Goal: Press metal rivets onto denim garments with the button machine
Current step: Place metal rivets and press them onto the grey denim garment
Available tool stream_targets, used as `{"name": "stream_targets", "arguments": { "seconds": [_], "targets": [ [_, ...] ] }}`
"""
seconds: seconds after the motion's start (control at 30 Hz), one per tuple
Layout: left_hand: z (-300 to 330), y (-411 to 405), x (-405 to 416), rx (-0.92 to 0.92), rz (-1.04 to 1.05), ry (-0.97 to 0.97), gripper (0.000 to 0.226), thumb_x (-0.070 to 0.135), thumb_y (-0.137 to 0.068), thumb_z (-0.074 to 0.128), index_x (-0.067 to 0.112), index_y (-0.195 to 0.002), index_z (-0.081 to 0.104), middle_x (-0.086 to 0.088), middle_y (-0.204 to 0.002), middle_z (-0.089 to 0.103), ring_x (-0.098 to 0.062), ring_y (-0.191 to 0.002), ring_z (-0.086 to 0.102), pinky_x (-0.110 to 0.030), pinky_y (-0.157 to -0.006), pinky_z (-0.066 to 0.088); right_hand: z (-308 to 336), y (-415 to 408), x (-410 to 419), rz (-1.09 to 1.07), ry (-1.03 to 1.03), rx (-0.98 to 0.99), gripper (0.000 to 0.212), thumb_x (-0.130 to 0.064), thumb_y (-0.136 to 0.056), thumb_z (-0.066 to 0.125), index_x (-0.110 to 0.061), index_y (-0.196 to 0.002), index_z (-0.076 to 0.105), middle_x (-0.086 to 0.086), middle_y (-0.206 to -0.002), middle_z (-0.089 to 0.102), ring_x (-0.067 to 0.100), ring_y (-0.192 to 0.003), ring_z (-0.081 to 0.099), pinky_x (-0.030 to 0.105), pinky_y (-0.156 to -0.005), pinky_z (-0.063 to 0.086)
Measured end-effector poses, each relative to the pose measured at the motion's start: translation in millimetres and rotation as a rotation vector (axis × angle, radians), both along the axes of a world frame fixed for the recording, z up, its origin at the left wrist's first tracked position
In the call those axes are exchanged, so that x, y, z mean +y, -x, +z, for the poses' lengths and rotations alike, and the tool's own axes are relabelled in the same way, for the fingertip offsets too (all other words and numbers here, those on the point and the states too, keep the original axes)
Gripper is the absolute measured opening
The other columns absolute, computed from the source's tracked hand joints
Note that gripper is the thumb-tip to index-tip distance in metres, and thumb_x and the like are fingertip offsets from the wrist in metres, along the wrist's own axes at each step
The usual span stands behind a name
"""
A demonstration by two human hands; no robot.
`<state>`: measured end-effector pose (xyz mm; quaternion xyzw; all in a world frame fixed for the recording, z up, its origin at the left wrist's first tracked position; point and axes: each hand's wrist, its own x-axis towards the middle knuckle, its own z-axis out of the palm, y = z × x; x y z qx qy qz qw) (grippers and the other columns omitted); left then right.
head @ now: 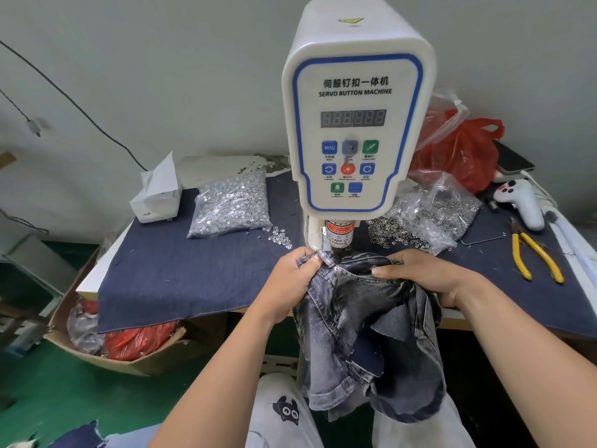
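The white servo button machine [355, 124] stands at the middle of the table, its press head [340, 244] pointing down at a grey-blue denim garment [371, 334]. My left hand [295, 276] grips the garment's edge just left of the press head. My right hand [426, 274] grips the bunched denim to the right of it. A small metal rivet [337, 269] shows on the denim seam between my hands. The rest of the garment hangs off the table front over my lap.
A clear bag of silver rivets [231, 206] lies back left, with loose ones [279, 236] beside it. Another bag of metal rings [429, 211] lies right. Yellow-handled pliers [533, 253], a white handheld device [521, 202], a red bag [458, 150] and a tissue box [156, 197] also sit there.
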<state>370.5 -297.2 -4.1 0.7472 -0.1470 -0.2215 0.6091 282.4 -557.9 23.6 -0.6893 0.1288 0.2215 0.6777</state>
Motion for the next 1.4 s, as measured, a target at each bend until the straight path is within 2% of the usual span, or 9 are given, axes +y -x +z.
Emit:
{"name": "stream_targets", "arguments": {
  "seconds": [0.33,0.43,0.63,0.73,0.87,1.0,1.17,1.3,1.4],
  "targets": [
    [5,4,1,0.028,0.009,0.047,0.021,0.037,-0.101,0.058,0.027,-0.092,0.073,-0.004,-0.099,0.080,-0.020,-0.093,0.076,-0.037,-0.082,0.059,11,6,7,-0.013,0.018,0.006,0.037,-0.041,-0.083,0.079,-0.008,-0.100,0.080,0.023,-0.109,0.076,0.032,-0.095,0.076,0.034,-0.078,0.061],
    [9,4,6,0.107,-0.003,0.079,0.019,0.036,-0.100,0.060,0.028,-0.090,0.074,-0.005,-0.099,0.080,-0.019,-0.089,0.077,-0.029,-0.072,0.058,16,8,10,-0.014,-0.073,0.009,0.043,-0.043,-0.091,0.072,-0.007,-0.114,0.077,0.025,-0.117,0.073,0.033,-0.100,0.075,0.036,-0.082,0.060],
    [27,2,43,0.306,-0.326,0.025,0.042,0.039,-0.093,0.059,0.001,-0.110,0.067,-0.024,-0.114,0.071,-0.032,-0.104,0.065,-0.041,-0.090,0.048,27,13,31,0.102,-0.086,-0.019,0.048,-0.051,-0.095,0.066,-0.008,-0.115,0.076,0.021,-0.118,0.074,0.033,-0.107,0.073,0.034,-0.085,0.059],
    [48,1,53,0.253,-0.523,-0.154,0.039,0.042,-0.089,0.057,0.010,-0.100,0.077,-0.007,-0.109,0.077,-0.016,-0.099,0.069,-0.036,-0.096,0.048,31,14,50,0.116,-0.093,-0.006,0.048,-0.051,-0.096,0.065,-0.008,-0.110,0.078,0.020,-0.114,0.075,0.032,-0.103,0.075,0.031,-0.081,0.060],
    [64,10,41,0.048,-0.565,-0.326,0.038,0.060,-0.091,0.072,0.030,-0.113,0.076,0.008,-0.114,0.079,-0.009,-0.107,0.075,-0.034,-0.100,0.055,39,12,64,0.152,-0.079,-0.005,0.041,-0.050,-0.099,0.062,-0.013,-0.109,0.079,0.016,-0.112,0.077,0.028,-0.102,0.076,0.028,-0.078,0.060],
    [50,12,55,0.142,-0.538,-0.016,0.026,0.028,-0.099,0.072,0.010,-0.119,0.071,-0.010,-0.116,0.076,-0.028,-0.109,0.072,-0.039,-0.097,0.056,47,16,47,0.362,0.240,-0.138,0.026,-0.043,-0.092,0.076,-0.018,-0.100,0.075,-0.004,-0.095,0.077,0.010,-0.088,0.071,0.021,-0.077,0.054],
    [45,18,55,0.411,-0.413,0.116,0.057,0.034,-0.080,0.077,-0.005,-0.121,0.069,-0.020,-0.113,0.073,-0.035,-0.102,0.070,-0.040,-0.092,0.054,49,21,33,0.540,0.390,-0.162,0.017,-0.020,-0.087,0.078,-0.019,-0.103,0.072,-0.005,-0.099,0.078,0.006,-0.088,0.070,0.016,-0.075,0.051],
    [51,27,40,0.109,-0.522,-0.280,0.050,0.071,-0.081,0.072,0.027,-0.102,0.079,0.008,-0.105,0.079,-0.013,-0.101,0.074,-0.030,-0.094,0.053,37,20,39,0.329,0.091,-0.183,0.021,-0.010,-0.087,0.071,-0.008,-0.108,0.074,0.009,-0.108,0.077,0.016,-0.099,0.071,0.026,-0.086,0.055],
    [46,27,29,-0.063,-0.586,-0.385,0.019,0.052,-0.087,0.079,0.033,-0.088,0.076,0.019,-0.088,0.074,0.000,-0.084,0.067,-0.025,-0.085,0.049,28,22,48,0.315,-0.047,-0.111,0.024,-0.010,-0.088,0.072,-0.003,-0.111,0.074,0.017,-0.111,0.075,0.024,-0.102,0.071,0.034,-0.090,0.057]
  ]
}}
